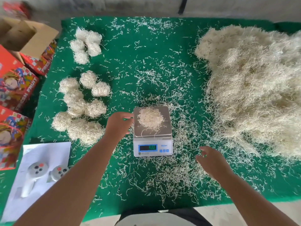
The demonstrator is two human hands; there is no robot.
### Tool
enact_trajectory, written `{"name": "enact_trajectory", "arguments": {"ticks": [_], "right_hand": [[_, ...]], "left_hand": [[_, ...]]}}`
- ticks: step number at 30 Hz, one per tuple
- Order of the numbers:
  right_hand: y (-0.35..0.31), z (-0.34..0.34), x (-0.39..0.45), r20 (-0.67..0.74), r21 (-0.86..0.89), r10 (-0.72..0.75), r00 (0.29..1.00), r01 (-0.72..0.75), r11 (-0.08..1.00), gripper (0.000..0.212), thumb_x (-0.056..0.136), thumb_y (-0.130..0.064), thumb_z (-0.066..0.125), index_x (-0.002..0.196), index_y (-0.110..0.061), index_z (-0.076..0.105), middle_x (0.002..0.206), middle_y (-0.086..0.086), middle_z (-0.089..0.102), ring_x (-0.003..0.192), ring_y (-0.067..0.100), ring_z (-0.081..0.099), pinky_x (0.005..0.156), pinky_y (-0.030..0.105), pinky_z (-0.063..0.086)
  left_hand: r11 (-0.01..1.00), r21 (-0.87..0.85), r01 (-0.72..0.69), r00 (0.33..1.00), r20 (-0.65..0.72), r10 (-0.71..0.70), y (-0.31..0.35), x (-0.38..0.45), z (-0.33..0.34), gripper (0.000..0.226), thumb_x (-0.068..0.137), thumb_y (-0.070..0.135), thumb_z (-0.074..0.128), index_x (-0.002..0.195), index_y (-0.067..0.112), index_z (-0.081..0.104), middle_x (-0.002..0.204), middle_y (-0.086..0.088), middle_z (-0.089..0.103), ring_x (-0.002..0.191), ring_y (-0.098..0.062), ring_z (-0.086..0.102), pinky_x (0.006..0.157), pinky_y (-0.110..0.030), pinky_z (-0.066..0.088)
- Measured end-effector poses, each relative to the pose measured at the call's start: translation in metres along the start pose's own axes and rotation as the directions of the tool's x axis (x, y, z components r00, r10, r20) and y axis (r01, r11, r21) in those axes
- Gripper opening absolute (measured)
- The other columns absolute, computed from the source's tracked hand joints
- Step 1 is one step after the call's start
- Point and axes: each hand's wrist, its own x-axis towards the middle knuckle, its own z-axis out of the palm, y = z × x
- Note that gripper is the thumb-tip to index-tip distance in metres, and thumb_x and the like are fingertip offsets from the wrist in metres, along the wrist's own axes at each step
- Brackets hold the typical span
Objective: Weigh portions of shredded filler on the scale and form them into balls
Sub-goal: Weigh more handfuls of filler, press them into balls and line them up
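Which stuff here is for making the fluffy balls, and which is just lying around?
For the job: scale, portion on it, big filler pile, finished balls, left hand, right hand.

Lying about: fruit boxes, paper, two grey devices.

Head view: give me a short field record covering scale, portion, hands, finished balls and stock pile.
scale: centre of the green mat, display appears to read 100
portion: loose mound on the scale's pan
left hand: at the pan's left edge, fingers relaxed, holding nothing
right hand: over scattered shreds right of the scale, holding nothing
finished balls: two clusters, left
stock pile: right
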Motion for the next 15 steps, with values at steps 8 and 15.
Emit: {"name": "enact_trajectory", "arguments": {"ticks": [8,15], "right_hand": [[-0.031,0.009,0.002,-0.044,0.086,-0.045,0.998,0.048,0.995,0.021,0.103,-0.022,0.06,0.12,-0.016,0.072,0.105,0.0,0.075,0.034,-0.001,0.051,0.04,0.021,0.048],[-0.035,0.011,-0.004,-0.02,0.055,-0.115,0.993,0.116,0.992,0.02,0.102,-0.023,0.06,0.116,-0.016,0.072,0.11,0.0,0.075,0.05,-0.004,0.059,0.046,0.015,0.048]], "left_hand": [[0.993,0.071,0.094,0.992,-0.095,-0.087,-0.047,-0.06,-0.021,0.009,0.094,0.03,0.076,0.092,0.022,0.073,0.089,0.007,0.076,0.064,-0.004,0.073,0.069,-0.033,0.065],[0.993,0.041,0.109,0.983,-0.15,-0.102,-0.047,-0.076,-0.028,0.024,0.092,0.041,0.077,0.096,0.018,0.071,0.101,0.009,0.07,0.1,-0.018,0.069,0.097,-0.048,0.058]]}}
